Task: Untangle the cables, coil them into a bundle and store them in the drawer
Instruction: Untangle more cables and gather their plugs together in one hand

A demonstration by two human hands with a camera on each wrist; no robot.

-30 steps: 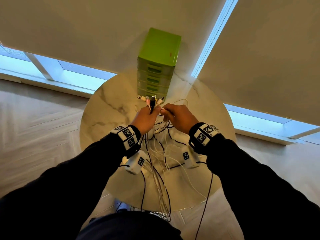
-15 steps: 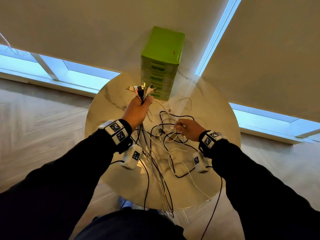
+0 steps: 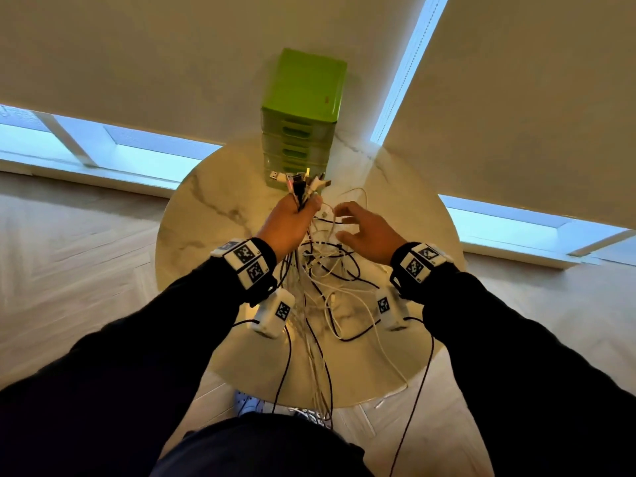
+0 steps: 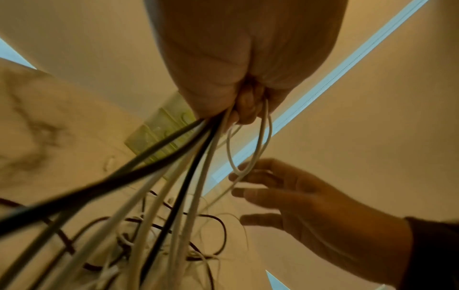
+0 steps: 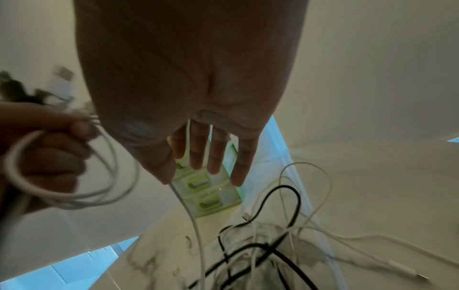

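The left hand (image 3: 292,222) clenches the black and white cables (image 3: 320,287) by their plugs at 12 o'clock over the round marble tabletop (image 3: 206,215); the right hand (image 3: 368,232) hovers released. Lifting now could tighten the tangled loops below, likely into knots.

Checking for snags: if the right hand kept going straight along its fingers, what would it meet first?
Probably the white cable loops hanging from the left hand: the right hand, fingers spread, points at them. Depth is unclear.

One drawer unit (image 3: 303,111), one table (image 3: 206,215), two hands.
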